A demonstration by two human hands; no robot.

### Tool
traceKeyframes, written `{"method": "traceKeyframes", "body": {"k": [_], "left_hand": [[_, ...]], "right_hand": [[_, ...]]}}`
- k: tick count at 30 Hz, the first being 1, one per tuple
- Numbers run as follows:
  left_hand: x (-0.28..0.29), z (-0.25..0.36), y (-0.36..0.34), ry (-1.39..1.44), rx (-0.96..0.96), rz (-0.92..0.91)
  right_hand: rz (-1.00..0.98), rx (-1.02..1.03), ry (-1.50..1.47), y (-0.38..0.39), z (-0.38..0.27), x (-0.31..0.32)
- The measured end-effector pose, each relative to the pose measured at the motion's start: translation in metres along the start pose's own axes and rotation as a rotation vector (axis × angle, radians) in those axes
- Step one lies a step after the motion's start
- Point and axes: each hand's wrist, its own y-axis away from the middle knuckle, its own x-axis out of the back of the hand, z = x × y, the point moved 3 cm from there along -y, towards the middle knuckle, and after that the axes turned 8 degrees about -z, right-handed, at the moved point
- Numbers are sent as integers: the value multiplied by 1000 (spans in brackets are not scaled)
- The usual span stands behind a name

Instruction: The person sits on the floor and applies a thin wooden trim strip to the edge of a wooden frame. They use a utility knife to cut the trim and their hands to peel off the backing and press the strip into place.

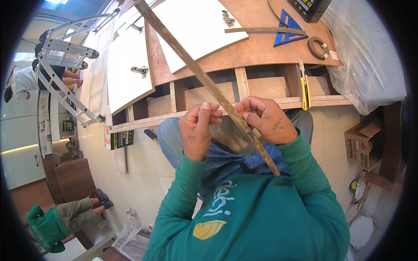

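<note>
A long brown strip (191, 65), like wood-look edge banding with a smeared face, slants from the top of the view down to my lap. My right hand (265, 119) pinches its edge between thumb and fingers. Just left of the strip, my left hand (199, 130) is closed, thumb against curled fingers; what it pinches, if anything, is hidden. Beyond my hands stands a wooden frame bench (241, 82) with open compartments. A yellow utility knife (305, 93) with its blade out rests on the front rail.
White door panels (124, 65) with metal hinges lie on the bench's plywood top. A blue triangular square (289, 28), a brown banding roll (318, 48) and a dark can (310, 8) sit right. An aluminium ladder (65, 48), a carton (363, 143) and two other people (52, 224) are around.
</note>
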Motion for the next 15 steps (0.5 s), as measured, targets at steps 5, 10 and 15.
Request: {"method": "traceKeyframes", "body": {"k": [5,10,15], "left_hand": [[-38,-4,5,125,20,-1],[-42,-15,-9,219,-79,121],[-22,21,-45,175,-364,397]], "right_hand": [[118,-8,-295,5,22,-22],[291,273,194,10,25,-24],[615,293,518,2,11,48]]}}
